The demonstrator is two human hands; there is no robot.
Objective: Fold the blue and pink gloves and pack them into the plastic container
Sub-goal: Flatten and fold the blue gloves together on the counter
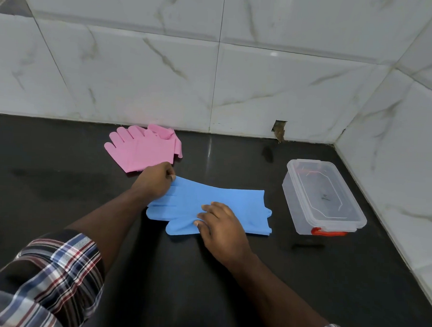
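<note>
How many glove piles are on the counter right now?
2: blue gloves at centre under both hands, pink gloves behind them near the wall. Each pile may hide stacked gloves.

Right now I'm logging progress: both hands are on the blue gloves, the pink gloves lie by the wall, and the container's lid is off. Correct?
Not quite. The head view shows the plastic container with its lid on, not off. The rest holds: the left hand and right hand are on the blue gloves, and the pink gloves lie by the wall.

gloves (207, 208) lie on the counter (59, 180), container (323, 197) to their right.
</note>
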